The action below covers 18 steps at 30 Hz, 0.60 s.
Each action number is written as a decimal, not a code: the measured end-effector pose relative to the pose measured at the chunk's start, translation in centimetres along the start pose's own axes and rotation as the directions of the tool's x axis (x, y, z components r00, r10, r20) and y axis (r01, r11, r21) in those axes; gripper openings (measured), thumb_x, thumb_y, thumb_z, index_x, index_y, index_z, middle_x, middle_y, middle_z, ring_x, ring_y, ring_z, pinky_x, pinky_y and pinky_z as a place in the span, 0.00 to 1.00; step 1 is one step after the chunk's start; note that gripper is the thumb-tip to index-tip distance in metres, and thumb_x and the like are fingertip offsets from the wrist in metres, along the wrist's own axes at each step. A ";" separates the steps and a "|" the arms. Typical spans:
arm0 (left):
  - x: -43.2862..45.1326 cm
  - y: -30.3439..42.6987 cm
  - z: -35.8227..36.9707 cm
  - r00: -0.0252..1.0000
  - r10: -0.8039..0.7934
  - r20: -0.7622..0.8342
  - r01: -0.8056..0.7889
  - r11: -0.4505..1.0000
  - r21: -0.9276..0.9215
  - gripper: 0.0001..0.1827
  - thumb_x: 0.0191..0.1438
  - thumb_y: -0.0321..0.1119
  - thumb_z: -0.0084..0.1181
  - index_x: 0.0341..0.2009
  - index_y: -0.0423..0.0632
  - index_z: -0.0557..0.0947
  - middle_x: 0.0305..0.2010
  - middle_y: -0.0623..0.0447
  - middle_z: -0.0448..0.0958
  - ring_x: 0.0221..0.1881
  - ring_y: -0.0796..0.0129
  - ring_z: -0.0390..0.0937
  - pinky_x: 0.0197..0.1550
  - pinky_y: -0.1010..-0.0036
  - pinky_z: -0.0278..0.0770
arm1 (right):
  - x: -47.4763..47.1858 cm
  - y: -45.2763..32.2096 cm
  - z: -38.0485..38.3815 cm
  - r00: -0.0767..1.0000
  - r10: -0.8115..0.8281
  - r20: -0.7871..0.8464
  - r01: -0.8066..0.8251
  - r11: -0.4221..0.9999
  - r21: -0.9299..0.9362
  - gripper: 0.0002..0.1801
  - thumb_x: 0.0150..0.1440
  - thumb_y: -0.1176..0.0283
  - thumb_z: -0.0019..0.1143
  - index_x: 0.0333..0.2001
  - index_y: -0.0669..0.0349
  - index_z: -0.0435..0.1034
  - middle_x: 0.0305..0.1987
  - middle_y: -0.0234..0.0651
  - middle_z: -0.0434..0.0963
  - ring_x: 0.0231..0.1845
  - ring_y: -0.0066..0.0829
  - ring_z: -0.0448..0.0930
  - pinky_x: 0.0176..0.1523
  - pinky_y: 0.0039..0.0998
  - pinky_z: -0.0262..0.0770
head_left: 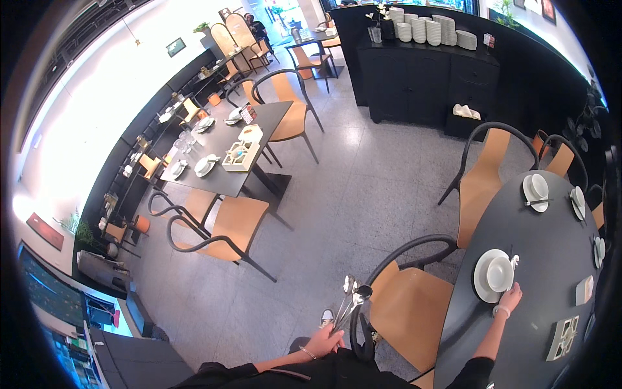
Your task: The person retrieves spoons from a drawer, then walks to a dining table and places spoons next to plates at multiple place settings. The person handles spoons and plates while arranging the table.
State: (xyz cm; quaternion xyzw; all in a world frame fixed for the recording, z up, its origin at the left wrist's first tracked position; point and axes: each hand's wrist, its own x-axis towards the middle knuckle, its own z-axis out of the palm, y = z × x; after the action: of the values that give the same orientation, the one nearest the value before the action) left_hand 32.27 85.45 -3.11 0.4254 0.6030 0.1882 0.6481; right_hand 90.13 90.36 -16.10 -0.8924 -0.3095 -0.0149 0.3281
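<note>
My left hand [326, 342] is closed around the handles of several metal spoons [354, 294], their bowls pointing up, one of them dark. On the round dark table, my right hand [511, 297] reaches to the edge of a white plate [483, 287]. A white bowl [499, 274] stands on that plate. Beside the bowl, a spoon [515, 262] lies with its bowl end away from me, and dark chopsticks show near it. The fingers of my right hand are at the spoon's lower end; whether they grip it cannot be told.
A wooden chair [413, 311] with a dark curved frame stands between my hands, another chair [481, 180] beyond it. More place settings [536, 192] and a pale slotted box [563, 338] are on the round table. A rectangular table [265, 116] stands left, a black cabinet [427, 82] with stacked dishes behind.
</note>
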 end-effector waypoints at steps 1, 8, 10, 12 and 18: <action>0.3 -0.4 -0.6 1.000 0.016 0.003 -0.016 1.000 -0.019 0.13 0.52 0.39 0.43 0.27 0.43 0.63 0.19 0.54 0.72 0.14 0.77 0.65 0.16 0.82 0.62 | -1.6 -2.5 -0.2 0.998 -0.014 -0.057 0.022 0.991 0.131 0.16 0.49 0.79 0.40 0.43 0.65 0.64 0.39 0.45 0.67 0.41 0.40 0.68 0.45 0.32 0.64; 4.6 -2.1 -7.9 0.996 0.041 0.077 -0.035 0.997 -0.068 0.12 0.52 0.39 0.45 0.23 0.46 0.63 0.13 0.58 0.64 0.13 0.79 0.59 0.15 0.82 0.57 | -20.2 -26.1 0.3 0.936 -0.337 0.100 0.198 0.741 0.642 0.11 0.47 0.83 0.41 0.37 0.66 0.66 0.34 0.36 0.70 0.34 0.25 0.71 0.41 0.24 0.68; 6.3 -1.9 -10.9 0.990 0.067 0.124 -0.050 0.989 -0.138 0.12 0.52 0.39 0.45 0.24 0.46 0.63 0.13 0.59 0.63 0.12 0.79 0.59 0.14 0.82 0.56 | -25.9 -32.2 1.5 0.841 -0.404 0.361 0.071 0.744 0.665 0.12 0.48 0.82 0.42 0.39 0.62 0.67 0.34 0.35 0.72 0.35 0.27 0.72 0.40 0.24 0.68; 7.9 -1.8 -14.0 0.986 0.121 0.110 -0.121 0.993 -0.014 0.10 0.52 0.37 0.44 0.25 0.46 0.64 0.12 0.60 0.61 0.12 0.79 0.58 0.13 0.82 0.55 | -30.1 -39.7 2.4 0.686 -0.480 0.547 0.013 0.760 0.650 0.13 0.49 0.74 0.47 0.40 0.62 0.67 0.35 0.36 0.73 0.35 0.27 0.73 0.40 0.24 0.69; 9.5 5.1 -20.6 0.968 0.218 0.127 -0.195 0.965 -0.175 0.08 0.53 0.34 0.40 0.25 0.46 0.63 0.10 0.60 0.59 0.10 0.79 0.56 0.11 0.82 0.53 | -34.9 -49.9 9.4 0.372 -0.543 0.753 -0.560 0.516 0.649 0.35 0.50 0.72 0.48 0.56 0.63 0.39 0.43 0.43 0.68 0.43 0.28 0.70 0.48 0.28 0.65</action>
State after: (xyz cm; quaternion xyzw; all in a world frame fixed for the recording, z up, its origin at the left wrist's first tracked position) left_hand 16.21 102.20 -3.17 0.4450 0.4893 0.2714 0.6992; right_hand 32.21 106.57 -2.75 -0.4432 -0.3918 0.6447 0.4843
